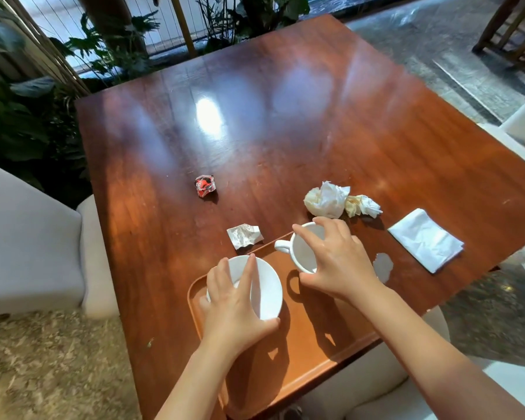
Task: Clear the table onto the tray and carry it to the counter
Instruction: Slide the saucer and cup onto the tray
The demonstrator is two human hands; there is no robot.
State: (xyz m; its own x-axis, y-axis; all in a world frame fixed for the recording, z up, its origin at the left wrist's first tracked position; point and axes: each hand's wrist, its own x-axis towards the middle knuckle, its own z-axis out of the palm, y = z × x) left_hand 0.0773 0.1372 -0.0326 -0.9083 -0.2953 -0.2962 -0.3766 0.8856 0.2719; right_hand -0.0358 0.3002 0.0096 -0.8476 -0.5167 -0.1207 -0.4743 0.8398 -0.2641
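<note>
Both hands are closed on crockery above the tray [300, 353]. On the person's left, the left hand [237, 310] grips a white saucer [267, 289] from above, fingers spread over its far rim and thumb hooked under the near edge, so that the saucer sits tilted over the tray's left part. On the right, the right hand [337, 262] clasps a white cup [300, 250] by its rim and body; the cup leans, with its handle pointing left, over the tray's far edge. Whether either piece touches the tray surface cannot be told, though both cast dark shadows onto it.

That tray is a brown, rounded-corner board lying at the near edge of a glossy reddish wooden table [255, 116], and its bare middle shows between the two forearms.

Litter lies scattered beyond the tray. A small crumpled white paper [244, 235] sits just past its far left corner. Further off is a crushed red-and-white wrapper [205, 185]. Behind the cup are two crumpled napkins [340, 200], stained yellowish, side by side. A folded white napkin [426, 239] lies flat to the right, well apart from the tray, and a small pale round scrap [383, 266] rests just beside the right wrist.

Pale upholstered seats [34, 237] flank the table.
</note>
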